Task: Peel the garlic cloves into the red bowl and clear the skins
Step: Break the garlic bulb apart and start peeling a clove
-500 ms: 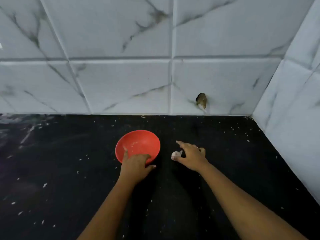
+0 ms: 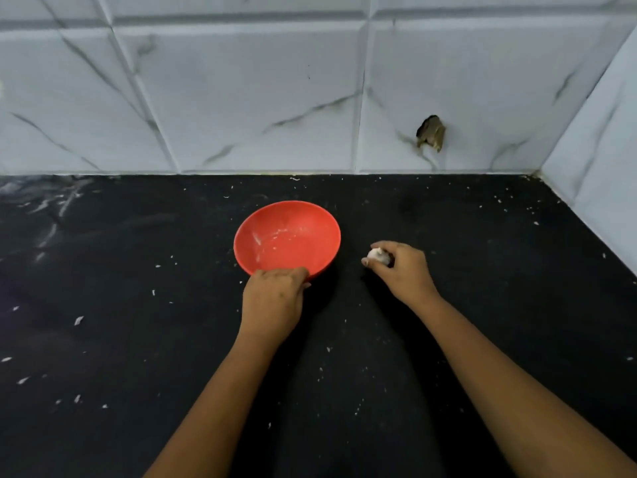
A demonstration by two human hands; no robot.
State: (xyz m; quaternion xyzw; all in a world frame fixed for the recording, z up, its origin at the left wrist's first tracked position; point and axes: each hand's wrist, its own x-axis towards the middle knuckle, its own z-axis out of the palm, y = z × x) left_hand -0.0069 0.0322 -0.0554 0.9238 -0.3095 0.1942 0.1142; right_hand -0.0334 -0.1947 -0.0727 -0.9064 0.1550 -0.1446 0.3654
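While the left hand holds the red bowl by its near rim, fingers curled against the edge, the right hand pinches a piece of garlic between thumb and fingertips, just to the right of the bowl and low over the black counter. The garlic is white and lumpy. It may be a single clove or a small cluster, as the picture is too soft to say. The bowl holds no peeled cloves, only pale smears and specks on its inner wall. Scraps of skin lie scattered over the counter, mostly to the left and in front.

By the look of it the task is at its start: the garlic is in hand with its skin on and the bowl is being steadied. Peeling needs two hands, so the left hand would likely have to leave the bowl and come across to the garlic. One hand can then hold the clove while the other's nails lift the papery skin. The bowl sits near enough for the bare clove to be dropped in.
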